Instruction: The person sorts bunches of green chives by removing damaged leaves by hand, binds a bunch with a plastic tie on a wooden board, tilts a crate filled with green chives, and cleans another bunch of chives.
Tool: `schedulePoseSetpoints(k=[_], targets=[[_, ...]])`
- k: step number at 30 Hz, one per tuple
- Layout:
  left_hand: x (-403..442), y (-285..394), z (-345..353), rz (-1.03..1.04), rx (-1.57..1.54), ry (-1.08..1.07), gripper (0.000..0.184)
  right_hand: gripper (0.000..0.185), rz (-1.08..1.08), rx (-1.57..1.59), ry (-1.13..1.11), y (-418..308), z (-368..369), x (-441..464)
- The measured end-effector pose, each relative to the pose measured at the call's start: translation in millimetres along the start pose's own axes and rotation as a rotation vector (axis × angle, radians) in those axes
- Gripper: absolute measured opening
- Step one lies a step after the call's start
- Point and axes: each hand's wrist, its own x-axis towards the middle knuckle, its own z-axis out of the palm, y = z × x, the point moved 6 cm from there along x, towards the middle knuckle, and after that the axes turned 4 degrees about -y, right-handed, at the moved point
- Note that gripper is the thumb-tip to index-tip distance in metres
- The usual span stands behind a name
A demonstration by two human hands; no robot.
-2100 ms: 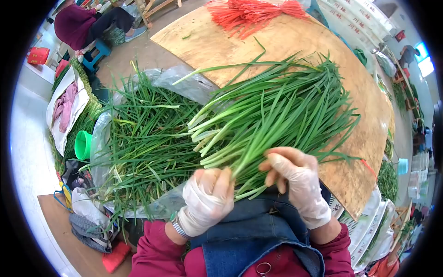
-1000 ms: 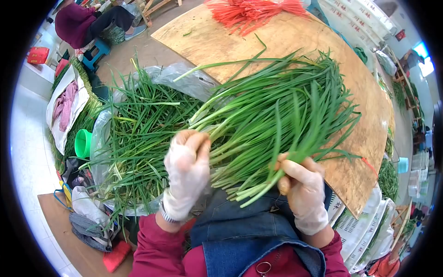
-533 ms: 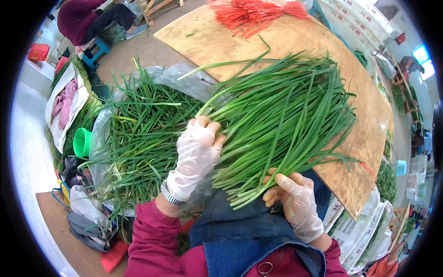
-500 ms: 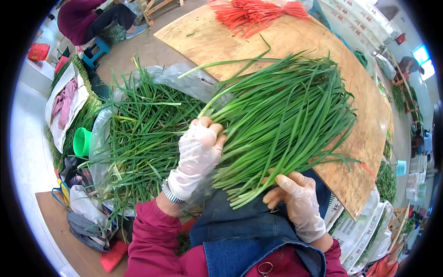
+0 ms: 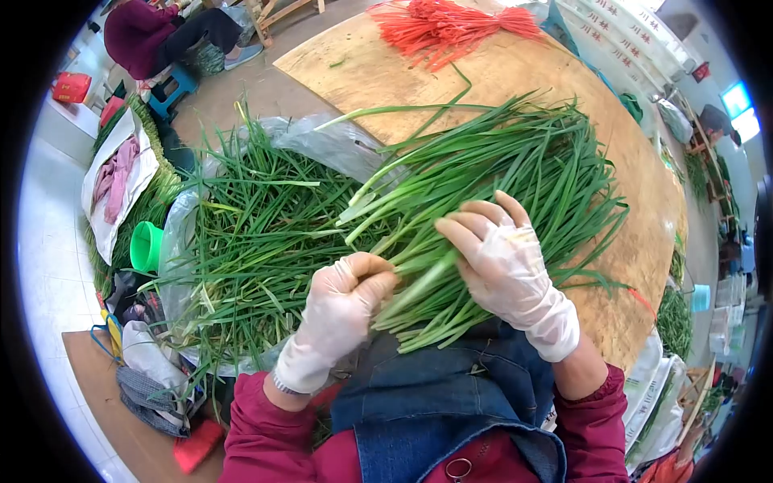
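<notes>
Denim apron at lower centre, then thin, wrinkly gloves: left hand with fingertips together by the pale stalk ends mid-frame, can't tell if on a stalk; right hand fanned over the long, flat green stalks, can't tell if clamped on any. Probably best to pinch lightly near the firm-looking bases, with floppy tips lined up on the scuffed plywood board, centre right, away from the stringy red ties up top.

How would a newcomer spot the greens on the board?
Find the big wooden board, centre right. Across its left edge, beneath the right hand, spread the greens. Unlike the tangled heap in clear plastic at left, they lie mostly aligned, pale stem ends pointing lower left.
</notes>
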Motion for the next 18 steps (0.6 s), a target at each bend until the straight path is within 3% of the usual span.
schedulePoseSetpoints(k=[1, 4, 8, 10, 13, 15, 17, 18], targets=[[-3.7, 1.0, -1.2, -0.049, -0.089, -0.012, 0.012, 0.037, -0.044, 0.030, 0.060, 3.2, -0.2, -4.0], [-9.2, -0.6, -24.5, -0.015, 0.179, 0.063, 0.010, 0.035, -0.070, -0.019, 0.199, 5.5, -6.8, -17.9], [-50.6, 5.1, -129.4, 0.122, 0.496, 0.485, 0.012, 0.036, -0.076, -0.126, 0.266, 7.2, -15.3, -32.0], [-79.2, -5.5, -206.6, 0.066, 0.657, 0.647, 0.012, 0.035, -0.099, -0.151, 0.242, 5.4, -14.2, -36.6], [-112.6, -31.0, -280.2, -0.087, 1.886, 0.900, 0.013, 0.032, -0.136, -0.141, 0.177, 0.3, -8.5, -37.9], [-92.9, 1.8, -216.8, -0.094, 1.646, 0.826, 0.016, 0.032, -0.129, -0.133, 0.135, -0.8, -6.2, -34.1], [-62.8, 13.8, -157.1, 0.367, 1.422, 0.735, 0.021, 0.032, -0.127, -0.110, 0.100, -2.1, -5.0, -30.5], [-42.3, 13.5, -135.0, 0.412, 1.234, 0.632, 0.027, 0.032, -0.128, -0.098, 0.081, -1.6, -5.1, -28.6]])
